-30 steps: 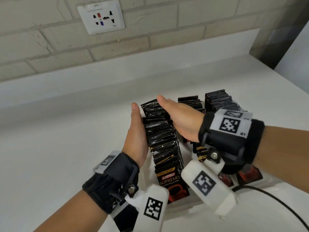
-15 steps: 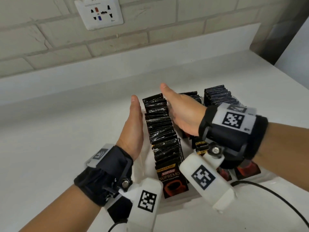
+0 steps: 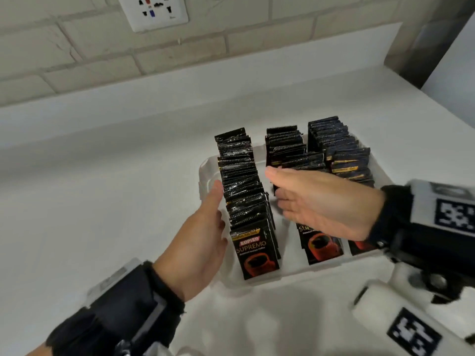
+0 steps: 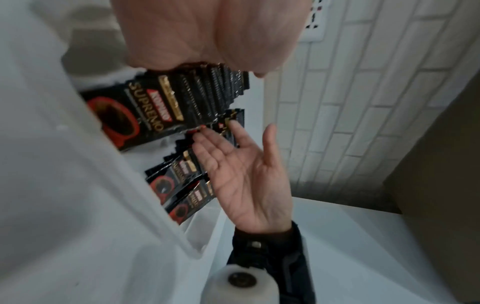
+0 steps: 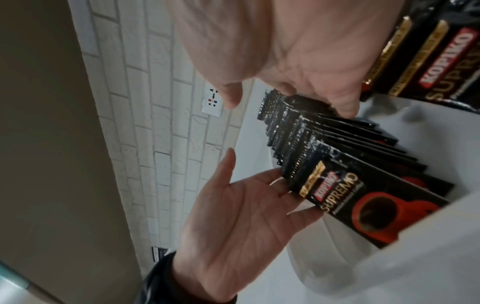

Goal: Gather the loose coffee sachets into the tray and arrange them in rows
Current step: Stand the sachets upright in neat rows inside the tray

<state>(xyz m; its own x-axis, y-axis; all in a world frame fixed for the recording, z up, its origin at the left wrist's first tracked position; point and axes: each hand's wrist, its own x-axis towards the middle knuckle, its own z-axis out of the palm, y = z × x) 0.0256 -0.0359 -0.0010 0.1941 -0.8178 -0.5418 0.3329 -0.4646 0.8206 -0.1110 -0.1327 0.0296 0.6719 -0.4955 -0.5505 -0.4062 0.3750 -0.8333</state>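
Note:
A clear plastic tray [image 3: 203, 173] on the white counter holds black Kopiko Supremo sachets standing in three rows: a left row [image 3: 244, 191], a middle row [image 3: 288, 147] and a right row [image 3: 339, 147]. My left hand [image 3: 200, 227] is flat with straight fingers at the left side of the left row [image 5: 337, 164]; its fingertips [image 5: 275, 176] touch the sachet edges. My right hand [image 3: 316, 201] hovers flat and open over the gap between the left and middle rows, in front of the middle row [image 4: 182, 170]. Neither hand holds a sachet.
A white brick wall with a power socket [image 3: 154, 10] rises behind the counter's raised back ledge. A dark panel [image 3: 421, 50] stands at the back right corner. Bare white counter [image 3: 90, 214] lies left of the tray.
Both hands have pulled back toward me and apart from the left row. The right hand has lifted off that row and shifted right toward the middle row.

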